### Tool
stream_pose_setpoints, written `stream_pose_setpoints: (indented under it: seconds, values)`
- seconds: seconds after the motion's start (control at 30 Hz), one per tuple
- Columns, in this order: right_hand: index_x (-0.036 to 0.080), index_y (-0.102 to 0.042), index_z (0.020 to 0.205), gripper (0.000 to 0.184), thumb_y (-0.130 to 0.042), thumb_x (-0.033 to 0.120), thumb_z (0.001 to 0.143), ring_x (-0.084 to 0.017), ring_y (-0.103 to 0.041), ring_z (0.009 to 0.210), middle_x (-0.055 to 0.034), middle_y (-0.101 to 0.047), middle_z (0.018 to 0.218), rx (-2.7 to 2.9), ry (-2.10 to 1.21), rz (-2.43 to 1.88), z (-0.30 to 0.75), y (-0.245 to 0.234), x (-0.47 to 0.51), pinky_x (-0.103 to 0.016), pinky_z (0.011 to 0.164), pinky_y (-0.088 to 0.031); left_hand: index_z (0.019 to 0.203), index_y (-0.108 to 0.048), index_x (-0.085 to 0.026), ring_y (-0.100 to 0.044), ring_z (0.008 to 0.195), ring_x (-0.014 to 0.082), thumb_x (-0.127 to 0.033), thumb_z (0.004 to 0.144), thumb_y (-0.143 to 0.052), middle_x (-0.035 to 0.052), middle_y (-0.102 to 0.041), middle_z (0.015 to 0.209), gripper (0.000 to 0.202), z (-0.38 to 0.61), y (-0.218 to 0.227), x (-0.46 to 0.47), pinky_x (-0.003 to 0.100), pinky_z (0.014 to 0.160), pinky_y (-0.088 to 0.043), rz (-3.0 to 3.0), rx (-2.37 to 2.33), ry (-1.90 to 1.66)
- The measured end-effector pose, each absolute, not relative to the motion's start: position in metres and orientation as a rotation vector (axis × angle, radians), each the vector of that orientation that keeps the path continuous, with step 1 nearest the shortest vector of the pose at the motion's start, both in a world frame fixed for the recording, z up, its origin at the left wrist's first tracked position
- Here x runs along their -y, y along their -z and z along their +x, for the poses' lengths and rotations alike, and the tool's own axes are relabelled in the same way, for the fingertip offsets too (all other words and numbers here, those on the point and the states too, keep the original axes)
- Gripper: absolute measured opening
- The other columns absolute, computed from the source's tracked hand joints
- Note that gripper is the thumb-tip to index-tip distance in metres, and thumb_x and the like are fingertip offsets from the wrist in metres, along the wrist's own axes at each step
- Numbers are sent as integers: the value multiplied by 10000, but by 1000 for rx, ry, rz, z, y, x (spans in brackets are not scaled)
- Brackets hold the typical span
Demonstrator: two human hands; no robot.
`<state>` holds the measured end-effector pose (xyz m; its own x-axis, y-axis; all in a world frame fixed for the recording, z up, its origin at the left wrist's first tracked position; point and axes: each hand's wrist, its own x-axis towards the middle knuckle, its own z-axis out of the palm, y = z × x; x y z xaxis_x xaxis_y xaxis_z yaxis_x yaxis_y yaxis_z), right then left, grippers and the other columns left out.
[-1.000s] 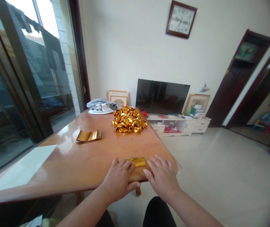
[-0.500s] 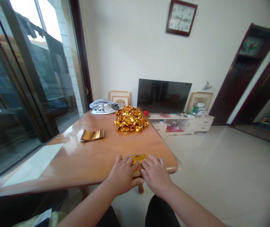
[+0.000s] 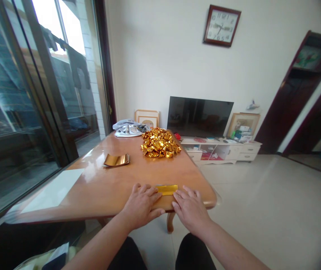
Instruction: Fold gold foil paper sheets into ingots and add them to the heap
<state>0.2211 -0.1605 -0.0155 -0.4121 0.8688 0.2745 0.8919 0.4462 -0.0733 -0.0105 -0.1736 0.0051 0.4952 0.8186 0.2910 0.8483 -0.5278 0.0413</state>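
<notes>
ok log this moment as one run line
left hand: flat on wooden table | right hand: flat near table edge | between hands: gold foil strip | farther: crumpled gold foil pile

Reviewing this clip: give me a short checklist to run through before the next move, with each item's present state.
Gold foil strip flat on the wooden table: ok.
Left hand and right hand open, either side of the strip: ok.
Fingers actually touching the strip: cannot tell.
Stack of gold foil sheets apart from the hands: ok.
Pile of crumpled gold foil pieces wholly on the tabletop: ok.
</notes>
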Motion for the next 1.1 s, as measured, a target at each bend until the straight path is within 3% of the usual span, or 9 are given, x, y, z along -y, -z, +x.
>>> stream_pose_setpoints:
  seconds: [0.17, 0.43, 0.6, 0.7, 0.93, 1.1]
  values:
    - [264, -622, 1326, 432, -355, 419, 1024, -320, -406, 1371, -73, -620, 1388, 2441, 133, -1521, 222, 16, 160, -510, 1063, -278, 1278, -629, -340, -450, 1226, 320, -649, 921, -465, 59, -618, 1288, 499, -21, -5, 175, 508, 1042, -273, -2601, 1493, 443]
    - [257, -654, 1246, 383, -378, 398, 1021, -311, -430, 1341, -58, -646, 1349, 2442, 137, -1499, 221, 15, 158, -500, 1063, -271, 1154, -683, -323, -499, 1128, 288, -586, 929, -505, 65, -649, 1130, 389, -29, -12, 175, 457, 981, -329, -2613, 1520, 464]
    - [260, -670, 1179, 345, -393, 393, 1021, -305, -454, 1303, -53, -667, 1304, 2446, 120, -1471, 222, 14, 156, -479, 1036, -288, 1008, -696, -250, -559, 1050, 249, -360, 959, -474, 58, -672, 1043, 253, -31, -5, 157, 402, 940, -382, -2578, 1698, 587]
    - [262, -684, 1127, 336, -391, 391, 1025, -301, -476, 1258, -57, -686, 1251, 2450, 127, -1454, 221, 11, 154, -465, 1014, -294, 1039, -674, -220, -584, 1044, 234, -238, 909, -483, 57, -686, 1070, 232, -29, 1, 140, 366, 911, -413, -2467, 1901, 686]
    - [261, -713, 1001, 328, -406, 375, 1026, -266, -549, 1035, -65, -717, 1031, 2493, 142, -1485, 215, -2, 145, -419, 881, -311, 1094, -684, -267, -608, 1062, 245, -338, 915, -488, 49, -692, 1130, 275, -13, -3, 112, 366, 887, -424, -2525, 1976, 658]
    - [251, -700, 960, 280, -443, 350, 1007, -260, -553, 978, -63, -707, 979, 2507, 158, -1490, 212, -4, 140, -404, 840, -301, 908, -720, -262, -627, 988, 249, -336, 843, -561, 40, -702, 998, 188, -9, -4, 102, 369, 847, -431, -2592, 1983, 575]
